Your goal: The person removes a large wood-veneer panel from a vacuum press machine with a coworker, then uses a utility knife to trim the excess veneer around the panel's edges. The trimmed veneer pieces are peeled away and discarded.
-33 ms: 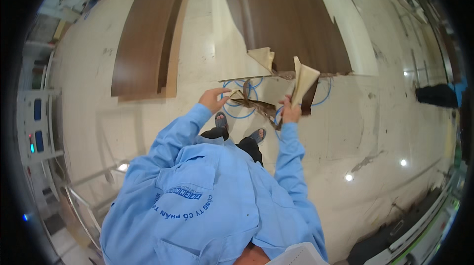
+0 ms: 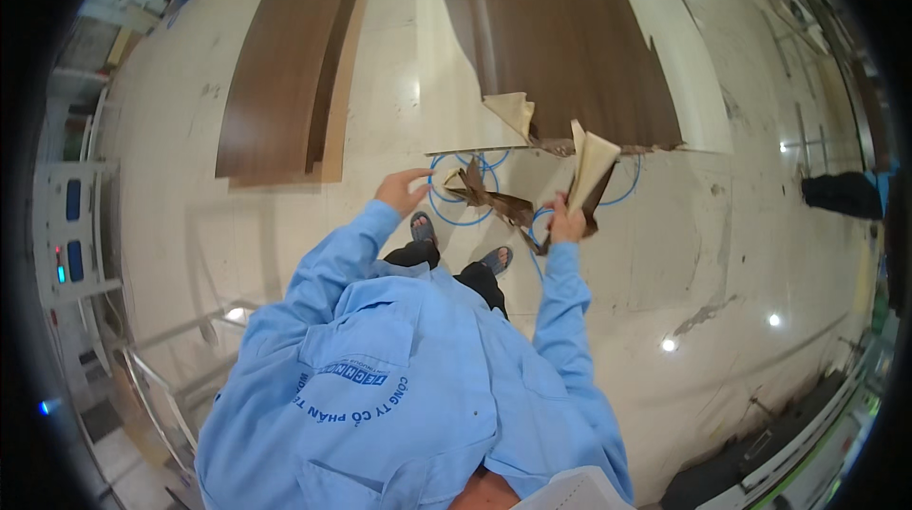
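My left hand [image 2: 403, 189] is open, fingers spread, just left of the loose end of a torn brown film strip [image 2: 508, 206] with a pale underside. A small gap shows between fingertips and strip. My right hand [image 2: 567, 223] is closed on a folded, cream-backed piece of the film [image 2: 593, 168], which stands up from the fist. The crumpled strip hangs between both hands. Ahead lies a pale board [image 2: 445, 83] bearing a wide brown film sheet [image 2: 570, 45]. Its near edge is ragged, with one corner [image 2: 513, 113] folded back to show cream.
Stacked brown panels [image 2: 285, 64] lie at the far left. A looped blue hose [image 2: 446, 217] runs on the floor near my feet. A metal rail frame [image 2: 157, 379] stands at the lower left, below a white machine [image 2: 78, 216]. A dark bundle [image 2: 841, 195] lies far right.
My left hand has let go of the strip's end and drawn slightly left, its fingers opening. The right hand keeps its hold and has shifted slightly.
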`<state>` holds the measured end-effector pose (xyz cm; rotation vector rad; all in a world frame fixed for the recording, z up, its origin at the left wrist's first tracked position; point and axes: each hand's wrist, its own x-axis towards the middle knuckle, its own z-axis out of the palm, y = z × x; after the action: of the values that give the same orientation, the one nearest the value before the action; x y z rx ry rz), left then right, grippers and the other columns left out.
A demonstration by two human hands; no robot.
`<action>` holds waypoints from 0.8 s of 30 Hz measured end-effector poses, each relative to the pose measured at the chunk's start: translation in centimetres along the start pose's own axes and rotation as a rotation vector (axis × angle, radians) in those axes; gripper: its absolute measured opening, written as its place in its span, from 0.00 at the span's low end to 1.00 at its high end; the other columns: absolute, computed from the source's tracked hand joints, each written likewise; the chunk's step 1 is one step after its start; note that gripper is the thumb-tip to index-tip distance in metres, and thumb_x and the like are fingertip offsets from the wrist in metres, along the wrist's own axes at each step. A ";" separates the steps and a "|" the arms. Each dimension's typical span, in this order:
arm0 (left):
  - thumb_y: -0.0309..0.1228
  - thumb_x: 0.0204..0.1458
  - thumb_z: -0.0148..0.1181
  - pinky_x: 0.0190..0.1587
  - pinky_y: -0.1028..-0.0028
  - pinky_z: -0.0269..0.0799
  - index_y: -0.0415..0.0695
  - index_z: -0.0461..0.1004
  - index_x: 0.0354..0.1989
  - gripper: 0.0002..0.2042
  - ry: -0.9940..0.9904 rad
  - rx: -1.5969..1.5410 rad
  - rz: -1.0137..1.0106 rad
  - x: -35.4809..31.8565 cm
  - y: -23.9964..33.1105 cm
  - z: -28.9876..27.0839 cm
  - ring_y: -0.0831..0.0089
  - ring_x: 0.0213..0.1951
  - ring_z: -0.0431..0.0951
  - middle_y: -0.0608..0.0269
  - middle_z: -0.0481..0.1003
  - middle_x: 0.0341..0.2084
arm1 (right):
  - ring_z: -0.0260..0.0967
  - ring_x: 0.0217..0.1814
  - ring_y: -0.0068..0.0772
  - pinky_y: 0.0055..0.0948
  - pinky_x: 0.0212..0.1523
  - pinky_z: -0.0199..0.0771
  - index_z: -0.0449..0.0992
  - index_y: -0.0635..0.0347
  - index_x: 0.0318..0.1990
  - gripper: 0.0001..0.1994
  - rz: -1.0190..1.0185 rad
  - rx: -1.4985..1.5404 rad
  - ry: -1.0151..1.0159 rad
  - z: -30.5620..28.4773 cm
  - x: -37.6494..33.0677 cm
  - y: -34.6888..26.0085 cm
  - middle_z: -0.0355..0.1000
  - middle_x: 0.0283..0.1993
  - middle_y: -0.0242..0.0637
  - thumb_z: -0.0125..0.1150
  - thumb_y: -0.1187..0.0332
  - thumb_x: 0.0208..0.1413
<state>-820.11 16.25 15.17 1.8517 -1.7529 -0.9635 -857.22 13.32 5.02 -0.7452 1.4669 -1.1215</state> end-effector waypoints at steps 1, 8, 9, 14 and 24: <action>0.32 0.57 0.62 0.53 0.67 0.75 0.47 0.79 0.54 0.16 0.091 -0.025 -0.024 -1.2 -2.4 -1.2 0.62 0.53 0.79 0.57 0.80 0.50 | 0.68 0.21 0.22 0.26 0.20 0.66 0.77 0.63 0.45 0.12 0.077 -0.131 0.040 -2.1 0.0 2.2 0.78 0.29 0.37 0.63 0.64 0.61; 0.38 0.57 0.61 0.39 0.72 0.78 0.41 0.82 0.43 0.13 0.329 -0.268 -0.745 -14.5 -23.1 -3.1 0.70 0.32 0.84 0.57 0.84 0.30 | 0.58 0.72 0.57 0.45 0.68 0.62 0.63 0.65 0.66 0.41 0.577 -1.343 0.150 -19.8 -8.0 13.1 0.62 0.68 0.58 0.71 0.47 0.51; 0.40 0.57 0.60 0.32 0.70 0.76 0.40 0.82 0.39 0.15 0.296 -0.307 -0.911 -17.3 -25.6 -2.9 0.70 0.25 0.82 0.59 0.82 0.23 | 0.58 0.72 0.56 0.44 0.69 0.60 0.63 0.65 0.66 0.41 0.543 -1.331 0.251 -20.2 -9.2 12.8 0.62 0.69 0.56 0.71 0.50 0.52; 0.52 0.60 0.51 0.35 0.57 0.76 0.41 0.84 0.22 0.27 0.476 -0.027 -1.228 -26.2 -33.0 -0.1 0.58 0.25 0.81 0.49 0.81 0.21 | 0.71 0.60 0.44 0.38 0.58 0.73 0.68 0.67 0.62 0.24 -0.066 -0.700 0.659 -12.1 -6.9 1.7 0.71 0.60 0.51 0.62 0.66 0.60; 0.58 0.64 0.40 0.38 0.53 0.72 0.39 0.79 0.17 0.36 0.414 -0.009 -0.784 4.9 -39.3 -13.2 0.48 0.28 0.80 0.46 0.78 0.19 | 0.74 0.52 0.39 0.34 0.50 0.76 0.77 0.63 0.50 0.11 -0.582 -0.698 0.318 24.9 9.3 -16.6 0.76 0.50 0.44 0.56 0.70 0.63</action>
<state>-783.48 14.12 -4.80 2.5584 -0.7714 -0.7343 -837.14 -6.99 17.85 -1.6144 2.0163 -1.1827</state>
